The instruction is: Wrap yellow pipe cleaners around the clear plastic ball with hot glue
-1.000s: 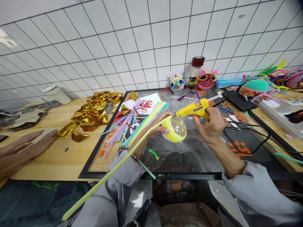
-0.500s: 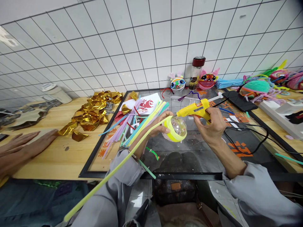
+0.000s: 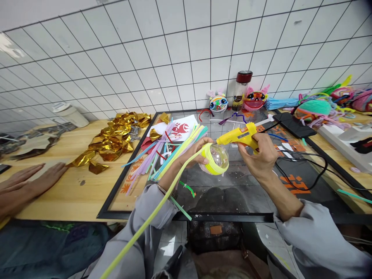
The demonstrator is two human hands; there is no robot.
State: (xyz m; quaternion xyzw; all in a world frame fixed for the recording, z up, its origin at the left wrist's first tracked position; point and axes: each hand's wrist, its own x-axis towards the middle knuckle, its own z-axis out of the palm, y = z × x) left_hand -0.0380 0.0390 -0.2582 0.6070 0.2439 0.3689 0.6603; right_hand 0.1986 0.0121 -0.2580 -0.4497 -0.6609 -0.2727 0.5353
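My left hand (image 3: pixel 200 152) is closed on a clear plastic ball (image 3: pixel 220 155) wrapped around its side with yellow pipe cleaner. From the wrapping a long yellow pipe cleaner (image 3: pixel 151 217) trails down over my left forearm. In my right hand (image 3: pixel 261 155) is a yellow glue gun (image 3: pixel 240 136), its nozzle at the upper rim of the ball; whether it touches, I cannot tell. A white glue stick (image 3: pixel 266 120) pokes out of the gun's back. Beside my left hand lies a bundle of pastel pipe cleaners (image 3: pixel 177 153).
Crumpled gold foil (image 3: pixel 116 133) lies to the left, near another person's hands (image 3: pixel 37 176). At the back stand a bottle (image 3: pixel 240 91) and two decorated balls (image 3: pixel 218 102). A phone (image 3: pixel 295 124), black cable (image 3: pixel 314 176) and power strip (image 3: pixel 348 145) are on the right.
The loose end of the yellow pipe cleaner has swung right and downward. Both hands, the ball and the glue gun stay nearly in place. The other person's hands have shifted slightly left.
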